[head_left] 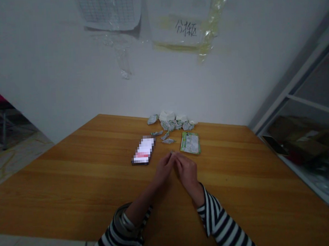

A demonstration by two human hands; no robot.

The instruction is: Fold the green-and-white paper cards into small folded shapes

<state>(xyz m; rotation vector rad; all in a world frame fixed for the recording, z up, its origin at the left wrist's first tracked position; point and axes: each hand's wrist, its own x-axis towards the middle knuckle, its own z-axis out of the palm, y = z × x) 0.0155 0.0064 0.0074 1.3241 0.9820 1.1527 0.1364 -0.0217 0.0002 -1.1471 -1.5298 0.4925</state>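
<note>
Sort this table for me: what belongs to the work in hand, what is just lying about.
In hand: left hand and right hand, touching over something too small to tell; folded wrappers, wrapper pile, green packet nearby.
Lying about: phone, taped sheets on wall, shelving.

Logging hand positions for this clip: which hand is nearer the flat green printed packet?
Right. The right hand sits just before the flat green printed packet, not touching; the left hand lies further left.

my view is dim and soft, with glare on the taped plastic (pixel 186 29) and bent, blurred edges.
</note>
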